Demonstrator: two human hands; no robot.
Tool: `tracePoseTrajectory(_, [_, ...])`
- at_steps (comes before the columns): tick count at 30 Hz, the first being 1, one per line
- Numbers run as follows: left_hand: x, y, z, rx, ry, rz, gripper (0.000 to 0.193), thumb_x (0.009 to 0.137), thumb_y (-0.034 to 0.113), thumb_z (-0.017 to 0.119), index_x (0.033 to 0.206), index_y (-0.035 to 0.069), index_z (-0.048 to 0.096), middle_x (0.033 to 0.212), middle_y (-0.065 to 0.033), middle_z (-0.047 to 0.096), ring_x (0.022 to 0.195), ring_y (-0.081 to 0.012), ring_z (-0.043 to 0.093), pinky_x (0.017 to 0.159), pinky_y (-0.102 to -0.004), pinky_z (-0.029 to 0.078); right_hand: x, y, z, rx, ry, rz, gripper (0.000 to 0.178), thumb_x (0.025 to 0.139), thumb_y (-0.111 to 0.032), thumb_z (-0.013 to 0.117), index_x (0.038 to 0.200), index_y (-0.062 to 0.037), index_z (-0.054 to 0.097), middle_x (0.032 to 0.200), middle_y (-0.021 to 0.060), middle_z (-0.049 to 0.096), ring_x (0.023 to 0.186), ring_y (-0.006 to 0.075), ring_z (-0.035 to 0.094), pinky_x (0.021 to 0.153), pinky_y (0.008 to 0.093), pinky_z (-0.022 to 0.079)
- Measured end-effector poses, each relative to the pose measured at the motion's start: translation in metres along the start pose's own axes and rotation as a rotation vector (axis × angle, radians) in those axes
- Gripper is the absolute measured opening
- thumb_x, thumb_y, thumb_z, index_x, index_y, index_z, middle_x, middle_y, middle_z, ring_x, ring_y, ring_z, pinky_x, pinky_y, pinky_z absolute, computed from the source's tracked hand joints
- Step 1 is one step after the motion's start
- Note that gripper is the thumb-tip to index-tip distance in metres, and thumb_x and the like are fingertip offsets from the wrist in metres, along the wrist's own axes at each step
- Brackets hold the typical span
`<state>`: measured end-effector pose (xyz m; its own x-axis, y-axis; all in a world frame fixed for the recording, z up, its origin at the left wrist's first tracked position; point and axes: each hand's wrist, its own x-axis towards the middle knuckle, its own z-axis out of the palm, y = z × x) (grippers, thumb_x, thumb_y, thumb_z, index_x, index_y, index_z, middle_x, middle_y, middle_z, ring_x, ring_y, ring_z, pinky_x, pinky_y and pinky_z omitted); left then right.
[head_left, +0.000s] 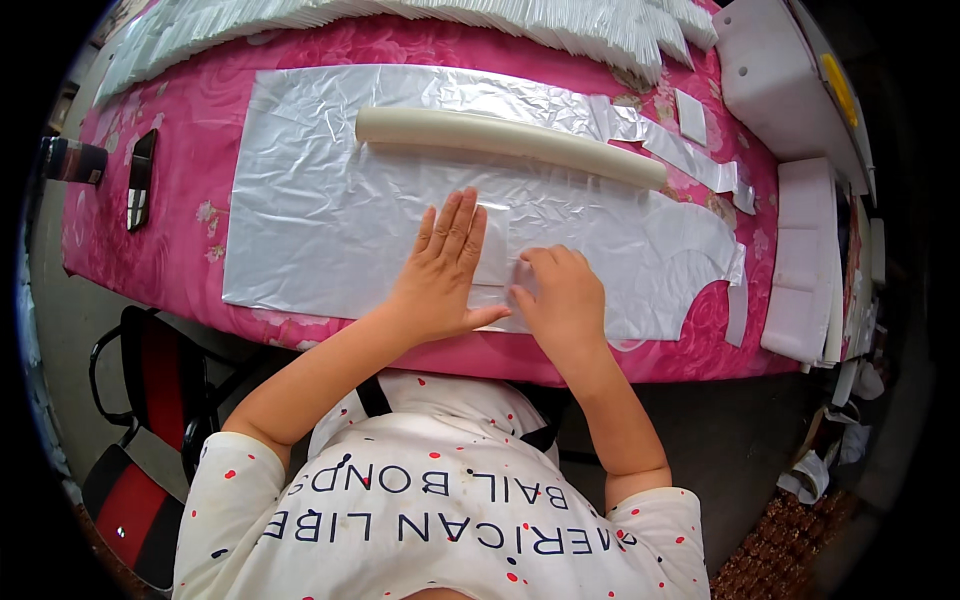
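A large silvery plastic bag (300, 220) lies flat and wrinkled on the table, its cut-out handle strips toward the right. My left hand (440, 275) rests on it with the palm down and fingers stretched out, partly covering a small pale square piece (491, 250). Just right of that square is my right hand (562, 300), its fingers bent and the thumb held apart from the fingertips. Nothing shows between them. Beyond both hands, a long cream-coloured tube (500, 140) lies across the bag.
A pink flowered cloth (180, 230) covers the table. Stacked folded white sheets (400, 15) line the far edge. A phone (141, 180) and a dark cup (75, 160) are at left. White boxes (800, 260) stand right; black-and-red chairs (165, 380) are lower left.
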<state>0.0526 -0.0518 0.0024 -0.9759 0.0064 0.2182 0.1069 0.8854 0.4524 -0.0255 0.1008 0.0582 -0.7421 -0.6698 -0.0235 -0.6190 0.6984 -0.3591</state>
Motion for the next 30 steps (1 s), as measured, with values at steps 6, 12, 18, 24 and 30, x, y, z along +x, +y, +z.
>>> tracePoseTrajectory(6, [-0.066, -0.001, -0.049, -0.962, -0.083, -0.477, 0.046, 0.083, 0.014, 0.061, 0.122, -0.003, 0.046, 0.116, -0.0169, 0.053, 0.109, -0.021, 0.052, 0.091, -0.0318, 0.041, 0.045, -0.012, 0.045, 0.102, 0.124, -0.497, 0.055, 0.076, -0.029, 0.065, 0.12, -0.001, 0.049, 0.126, 0.0194, 0.046, 0.12, 0.0342, 0.04, 0.102, 0.0449, 0.029])
tracePoseTrajectory(12, [-0.152, 0.001, -0.068, -1.314, -0.157, -1.256, 0.022, 0.089, 0.011, 0.054, 0.106, -0.002, 0.057, 0.095, -0.0085, 0.064, 0.085, -0.0137, 0.062, 0.077, -0.0239, 0.049, 0.015, -0.065, 0.088, 0.249, -0.031, -0.403, 0.07, 0.083, -0.042, 0.053, 0.135, -0.0013, 0.032, 0.143, 0.0243, 0.019, 0.134, 0.0383, 0.016, 0.108, 0.0488, 0.014])
tracePoseTrajectory(18, [-0.17, -0.006, -0.056, -1.376, 0.108, -1.294, 0.019, 0.083, -0.001, 0.052, 0.1, -0.003, 0.06, 0.093, -0.0102, 0.064, 0.078, -0.016, 0.062, 0.071, -0.0251, 0.049, -0.035, -0.129, 0.092, 0.557, -0.374, -0.531, 0.061, 0.085, -0.034, 0.053, 0.134, -0.0026, 0.036, 0.143, 0.0235, 0.02, 0.136, 0.0377, 0.01, 0.108, 0.0524, 0.007])
tracePoseTrajectory(24, [-0.11, 0.001, -0.098, -0.527, -0.267, -0.699, 0.026, 0.071, 0.002, 0.067, 0.096, 0.002, 0.063, 0.089, -0.0109, 0.066, 0.079, -0.0167, 0.064, 0.069, -0.0249, 0.049, -0.009, -0.079, 0.048, 0.225, -0.212, -0.661, 0.019, 0.078, -0.016, 0.06, 0.094, -0.0059, 0.06, 0.135, 0.0178, 0.036, 0.134, 0.034, 0.019, 0.104, 0.0581, 0.011])
tracePoseTrajectory(30, [-0.057, 0.009, -0.094, -0.509, -0.11, -0.445, 0.046, 0.067, 0.003, 0.071, 0.111, 0.004, 0.056, 0.11, -0.012, 0.059, 0.092, -0.0206, 0.061, 0.074, -0.0302, 0.049, 0.029, 0.025, -0.004, 0.519, -0.049, -0.377, 0.01, 0.072, -0.007, 0.066, 0.08, -0.0092, 0.06, 0.107, 0.0048, 0.058, 0.113, 0.0263, 0.045, 0.101, 0.0528, 0.023])
